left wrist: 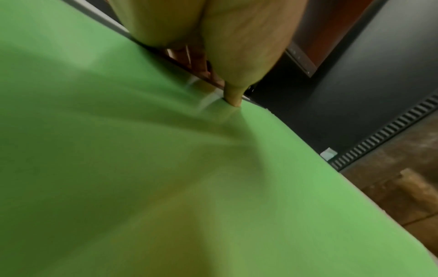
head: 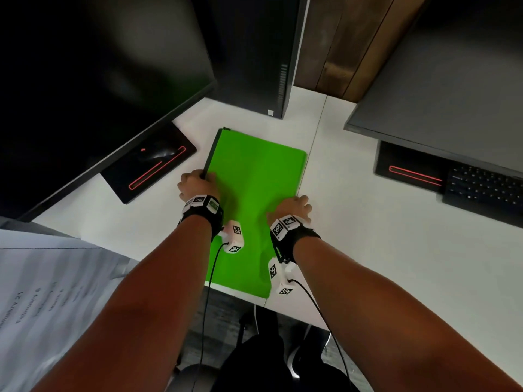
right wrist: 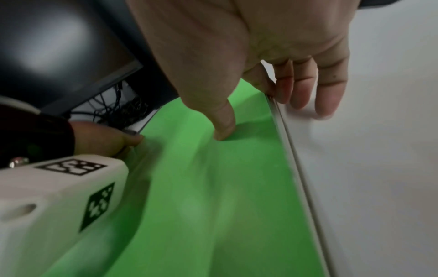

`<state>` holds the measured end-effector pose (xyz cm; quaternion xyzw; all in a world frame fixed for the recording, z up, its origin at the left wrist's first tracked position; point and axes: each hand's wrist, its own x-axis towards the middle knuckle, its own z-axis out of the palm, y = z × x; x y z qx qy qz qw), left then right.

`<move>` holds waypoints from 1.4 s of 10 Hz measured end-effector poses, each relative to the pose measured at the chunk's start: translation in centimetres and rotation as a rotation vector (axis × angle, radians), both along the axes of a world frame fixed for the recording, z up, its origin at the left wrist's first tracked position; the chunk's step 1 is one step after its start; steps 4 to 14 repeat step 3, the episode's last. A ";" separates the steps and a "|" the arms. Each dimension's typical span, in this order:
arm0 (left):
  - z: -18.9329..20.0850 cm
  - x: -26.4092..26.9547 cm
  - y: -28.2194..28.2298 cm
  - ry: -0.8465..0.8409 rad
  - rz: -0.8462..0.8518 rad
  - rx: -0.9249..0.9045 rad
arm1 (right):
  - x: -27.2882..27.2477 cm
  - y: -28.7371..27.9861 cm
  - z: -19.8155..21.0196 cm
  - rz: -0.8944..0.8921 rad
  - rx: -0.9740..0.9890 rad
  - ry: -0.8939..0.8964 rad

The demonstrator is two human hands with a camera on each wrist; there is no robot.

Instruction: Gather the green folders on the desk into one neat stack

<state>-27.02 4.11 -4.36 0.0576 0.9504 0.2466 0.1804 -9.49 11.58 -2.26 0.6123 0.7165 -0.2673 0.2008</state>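
A stack of green folders (head: 254,179) lies lengthwise on the white desk (head: 353,236), reaching its front edge. My left hand (head: 198,183) grips the stack's dark left edge: the thumb (left wrist: 233,97) presses on the top cover (left wrist: 142,168) and the fingers curl round the side. My right hand (head: 293,206) sits at the right edge. Its thumb (right wrist: 222,129) presses the green cover (right wrist: 213,196), and its nearly straight fingers (right wrist: 327,93) hang beside the edge onto the desk. In the right wrist view the left hand (right wrist: 106,138) shows at the far edge.
A dark monitor (head: 85,80) and its base (head: 147,165) stand left of the folders. A black computer tower (head: 254,52) is behind them. A second monitor (head: 452,80) and a keyboard (head: 486,190) are at the right. Printed papers (head: 42,292) lie at the near left.
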 end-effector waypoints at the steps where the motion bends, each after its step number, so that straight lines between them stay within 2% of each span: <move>1: -0.5 -0.2 0.0 0.007 -0.024 -0.050 | -0.1 -0.5 -0.3 -0.018 0.007 0.026; 2: -0.5 -0.2 0.0 0.006 -0.040 -0.072 | 0.0 -0.4 -0.2 -0.031 -0.015 0.056; 3: 0.7 0.3 -0.3 0.038 0.039 -0.038 | 1.9 0.7 1.5 -0.140 -0.032 0.208; 14: 0.7 0.3 -0.3 0.038 0.039 -0.038 | 1.9 0.7 1.5 -0.140 -0.032 0.208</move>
